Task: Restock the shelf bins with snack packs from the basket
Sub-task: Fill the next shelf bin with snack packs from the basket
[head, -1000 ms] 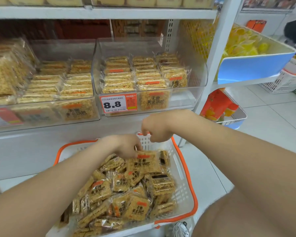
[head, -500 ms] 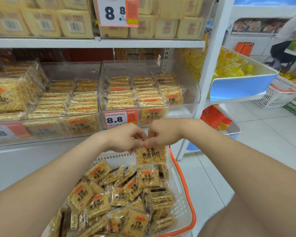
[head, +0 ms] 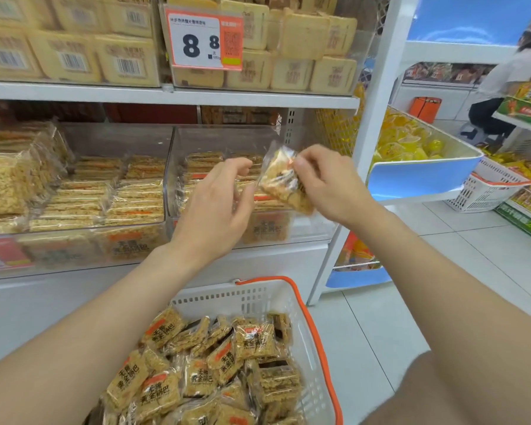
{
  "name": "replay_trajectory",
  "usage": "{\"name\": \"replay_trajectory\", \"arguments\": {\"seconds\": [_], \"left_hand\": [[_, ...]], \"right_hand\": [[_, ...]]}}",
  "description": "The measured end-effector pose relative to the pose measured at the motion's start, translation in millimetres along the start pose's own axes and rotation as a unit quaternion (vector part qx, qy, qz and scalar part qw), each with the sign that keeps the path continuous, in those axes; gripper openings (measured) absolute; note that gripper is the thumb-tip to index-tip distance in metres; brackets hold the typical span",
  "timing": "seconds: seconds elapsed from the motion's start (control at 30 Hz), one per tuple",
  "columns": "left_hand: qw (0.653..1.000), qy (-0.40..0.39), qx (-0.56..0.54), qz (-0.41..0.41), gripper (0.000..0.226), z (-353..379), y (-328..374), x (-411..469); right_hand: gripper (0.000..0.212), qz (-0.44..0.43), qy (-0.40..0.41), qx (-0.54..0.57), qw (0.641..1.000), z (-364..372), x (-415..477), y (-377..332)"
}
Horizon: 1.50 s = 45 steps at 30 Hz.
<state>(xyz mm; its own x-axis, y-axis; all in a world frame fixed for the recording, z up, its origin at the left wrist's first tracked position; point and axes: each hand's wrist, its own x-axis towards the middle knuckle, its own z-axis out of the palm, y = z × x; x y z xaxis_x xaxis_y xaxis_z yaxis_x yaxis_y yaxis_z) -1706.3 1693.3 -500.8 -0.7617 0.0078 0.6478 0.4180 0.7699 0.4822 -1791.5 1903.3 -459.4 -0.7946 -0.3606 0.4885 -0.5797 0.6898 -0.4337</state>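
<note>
My right hand [head: 328, 182] pinches a clear-wrapped golden snack pack [head: 284, 179] and holds it tilted in front of the right clear shelf bin [head: 313, 228]. That bin holds stacked packs of the same kind. My left hand [head: 215, 207] hovers just left of the pack with its fingers loosely curled and nothing in them. Below, the white basket with an orange rim [head: 307, 305] holds several snack packs [head: 196, 375] in a loose heap. A second clear bin [head: 74, 191] to the left is fuller.
An upper shelf [head: 166, 95] carries pale boxed packs behind an 8.8 price tag [head: 204, 41]. To the right stand a white upright post [head: 377, 96], a blue bin of yellow sweets [head: 423, 176], another white basket [head: 485, 191], and a seated person [head: 503, 96] farther back.
Both hands rose from the basket up to the right shelf bin. The pack they held together is now in my right hand alone; my left hand has let go.
</note>
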Motion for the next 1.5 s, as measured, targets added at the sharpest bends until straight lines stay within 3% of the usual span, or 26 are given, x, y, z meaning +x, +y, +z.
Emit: {"name": "replay_trajectory", "arguments": {"seconds": [0.07, 0.17, 0.33, 0.53, 0.77, 0.9, 1.0, 1.27, 1.5], "left_hand": [[0.995, -0.052, 0.076, 0.031, 0.034, 6, -10, 1], [0.97, -0.14, 0.19, 0.059, 0.035, 14, -16, 0], [0.933, -0.199, 0.282, 0.103, 0.052, 27, -16, 2], [0.906, -0.248, 0.331, 0.094, 0.06, 29, -22, 10], [0.916, -0.234, 0.317, 0.073, 0.05, 26, -22, 11], [0.914, -0.233, 0.323, 0.08, 0.047, 27, -24, 9], [0.915, -0.234, 0.317, 0.087, 0.047, 25, -25, 7], [0.914, -0.221, 0.331, 0.083, 0.051, 28, -21, 4], [0.916, -0.222, 0.323, 0.089, 0.051, 30, -24, 3]], "right_hand": [[0.034, 0.006, 0.071, -0.061, 0.996, 0, 10, 15], [0.03, 0.002, 0.109, -0.239, 0.965, 0, 14, 33], [0.022, -0.124, 0.056, -0.343, 0.929, 12, 18, 44], [0.019, -0.138, 0.013, -0.378, 0.915, 21, 26, 43], [0.03, -0.089, -0.099, -0.301, 0.944, 30, 33, 53], [0.038, -0.068, -0.165, -0.32, 0.93, 23, 40, 51], [0.051, -0.074, -0.186, -0.347, 0.916, 19, 42, 46], [0.035, -0.092, -0.124, -0.348, 0.925, 21, 43, 39], [0.04, -0.073, -0.211, -0.333, 0.916, 25, 53, 31]]}}
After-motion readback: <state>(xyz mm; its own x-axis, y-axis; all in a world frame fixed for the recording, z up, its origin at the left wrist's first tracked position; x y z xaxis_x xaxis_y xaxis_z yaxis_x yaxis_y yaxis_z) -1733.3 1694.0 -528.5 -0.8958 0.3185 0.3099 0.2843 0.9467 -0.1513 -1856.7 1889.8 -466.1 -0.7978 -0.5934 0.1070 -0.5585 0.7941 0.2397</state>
